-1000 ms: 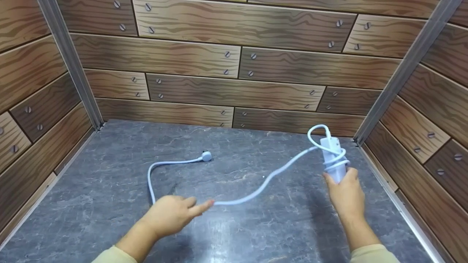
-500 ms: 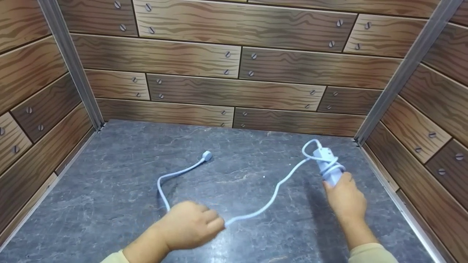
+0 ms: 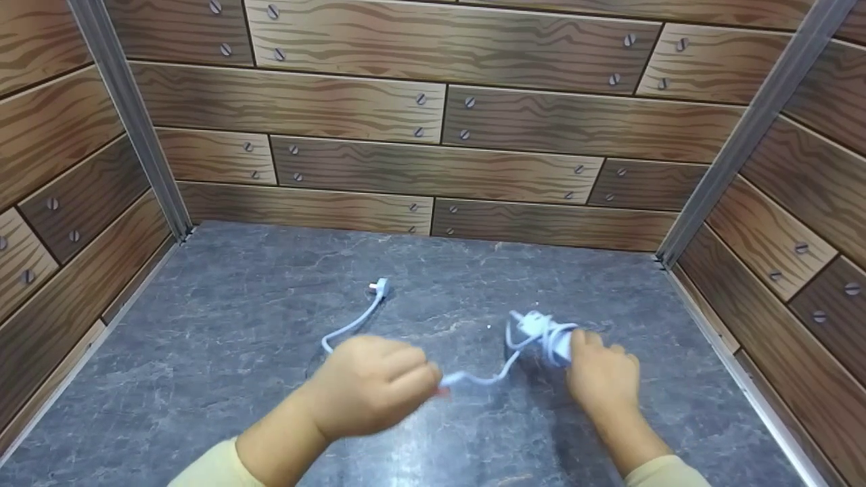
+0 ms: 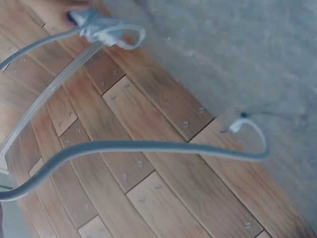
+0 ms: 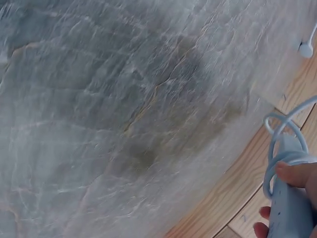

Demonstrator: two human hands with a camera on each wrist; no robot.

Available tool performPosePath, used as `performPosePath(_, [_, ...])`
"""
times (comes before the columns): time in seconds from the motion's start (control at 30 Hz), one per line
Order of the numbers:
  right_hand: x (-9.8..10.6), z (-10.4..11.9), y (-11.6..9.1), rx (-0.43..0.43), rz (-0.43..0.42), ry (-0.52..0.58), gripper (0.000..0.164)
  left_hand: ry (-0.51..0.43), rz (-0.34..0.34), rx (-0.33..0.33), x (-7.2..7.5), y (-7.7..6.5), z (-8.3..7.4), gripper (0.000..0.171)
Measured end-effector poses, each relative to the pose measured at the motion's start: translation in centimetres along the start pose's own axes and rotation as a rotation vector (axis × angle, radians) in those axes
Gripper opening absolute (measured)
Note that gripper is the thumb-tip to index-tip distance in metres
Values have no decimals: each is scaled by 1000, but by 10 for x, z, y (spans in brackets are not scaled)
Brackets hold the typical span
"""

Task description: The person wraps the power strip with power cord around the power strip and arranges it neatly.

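In the head view, my right hand [image 3: 604, 375] grips the lower end of a pale blue power strip [image 3: 562, 348]. Turns of its own cord [image 3: 484, 381] are wrapped around the strip's body. The right wrist view shows the thumb across the power strip [image 5: 291, 215] by the windings, with fingertips on the other side. Left of it, my left hand [image 3: 379, 385] holds the cord with curled fingers. Past that hand, the cord's free end runs to the plug [image 3: 383, 289], which is near the middle of the surface. In the left wrist view the cord [image 4: 124, 146] bends loosely towards the plug [image 4: 236, 126].
A dark grey marbled tabletop [image 3: 270, 270] lies under both hands. Wood-plank-patterned panels [image 3: 365, 162] stand at the back and both sides, with metal corner posts [image 3: 737, 122] between them.
My right hand has brought the power strip left and nearer, tilting it. My left hand has closed on the cord and moved right. The cord between the hands is shorter; the plug has turned.
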State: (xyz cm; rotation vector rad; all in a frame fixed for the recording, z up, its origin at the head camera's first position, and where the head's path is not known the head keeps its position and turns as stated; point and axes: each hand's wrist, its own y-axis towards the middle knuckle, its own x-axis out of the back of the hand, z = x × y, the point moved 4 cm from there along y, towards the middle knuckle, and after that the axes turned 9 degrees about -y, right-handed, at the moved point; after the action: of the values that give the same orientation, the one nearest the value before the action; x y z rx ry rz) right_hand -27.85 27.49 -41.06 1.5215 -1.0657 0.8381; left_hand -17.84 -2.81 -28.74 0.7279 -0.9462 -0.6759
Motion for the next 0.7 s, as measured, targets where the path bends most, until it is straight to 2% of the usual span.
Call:
performPosePath(0.17, [2,15,-1,143,-89,-87,40,-4,-84,160,1,2,23,22])
performPosePath(0.3, [5,25,-5,263,-165,-130,37,-11,-123,301,0,-1,42,25])
performPosePath(0.4, [7,33,-7,357,-222,-152,40,-9,-151,379,1,-1,56,25])
performPosePath(0.53, [11,44,-11,490,-295,-147,46,12,-180,478,3,0,73,21])
performPosePath(0.7, [21,59,-17,659,-379,-105,45,47,-190,646,6,1,94,15])
